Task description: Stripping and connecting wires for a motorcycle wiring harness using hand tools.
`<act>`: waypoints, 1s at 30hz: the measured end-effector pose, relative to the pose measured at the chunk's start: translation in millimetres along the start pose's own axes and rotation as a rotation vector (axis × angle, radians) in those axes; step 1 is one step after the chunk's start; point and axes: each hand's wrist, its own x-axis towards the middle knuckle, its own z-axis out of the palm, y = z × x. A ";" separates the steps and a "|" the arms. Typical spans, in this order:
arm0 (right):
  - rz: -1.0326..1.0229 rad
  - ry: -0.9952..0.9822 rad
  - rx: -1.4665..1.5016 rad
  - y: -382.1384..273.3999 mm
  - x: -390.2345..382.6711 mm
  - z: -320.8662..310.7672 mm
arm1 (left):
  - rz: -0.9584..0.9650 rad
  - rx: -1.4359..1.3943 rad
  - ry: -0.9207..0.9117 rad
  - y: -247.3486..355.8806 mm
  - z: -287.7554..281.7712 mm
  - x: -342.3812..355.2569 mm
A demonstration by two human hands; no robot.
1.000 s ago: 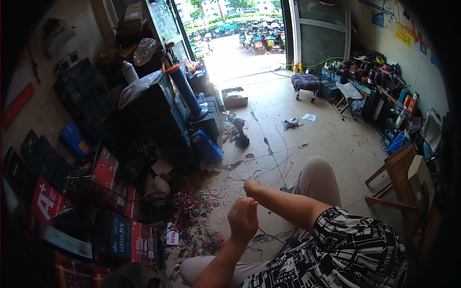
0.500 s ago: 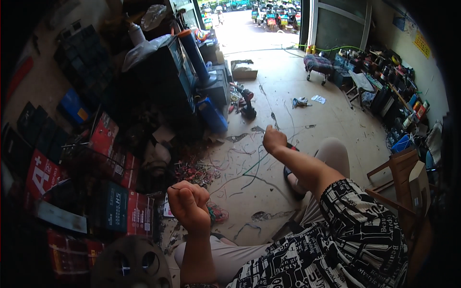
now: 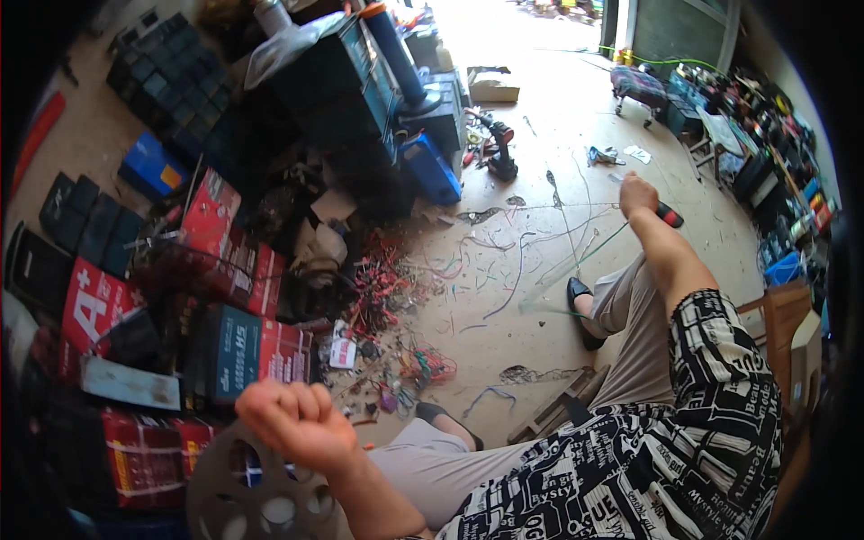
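Note:
My left hand (image 3: 301, 425) is closed in a fist at the lower left, above a grey metal reel with round holes (image 3: 211, 490). Whatever its fingers hold, if anything, is hidden. My right hand (image 3: 638, 194) is stretched far forward, closed around a tool with a red and black handle (image 3: 668, 214). The handle's end sticks out on the right side of the fist, and a pale, shiny bit shows on the other side. A green wire (image 3: 605, 241), partly blurred, runs from near this hand down to the left, over the floor.
Red battery boxes (image 3: 209, 211) and a teal box (image 3: 236, 351) are stacked at left. Wire scraps (image 3: 382, 288) litter the floor. A cordless drill (image 3: 500, 148) stands beside a blue box (image 3: 432, 171). Farther off are a padded stool (image 3: 641, 85) and a cardboard box (image 3: 493, 85).
My hands have moved apart: the left went left and down, the right went farther forward and right. The green wire now trails blurred below the right hand. The view has shifted too.

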 end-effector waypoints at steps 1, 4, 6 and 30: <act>0.077 -0.057 -0.037 7.5 2.9 -2.9 | -0.140 -0.061 -0.025 -6.1 5.4 -1.1; -0.204 -0.083 0.119 -23.1 0.8 -15.4 | -0.186 -0.138 -0.079 -24.2 8.4 8.1; -0.287 -0.238 0.211 -73.4 -12.0 -42.6 | -0.214 -0.165 -0.076 -30.6 4.2 17.6; -1.164 -0.431 0.982 -196.5 -276.2 -131.6 | -0.625 -0.723 0.093 -93.4 8.2 43.1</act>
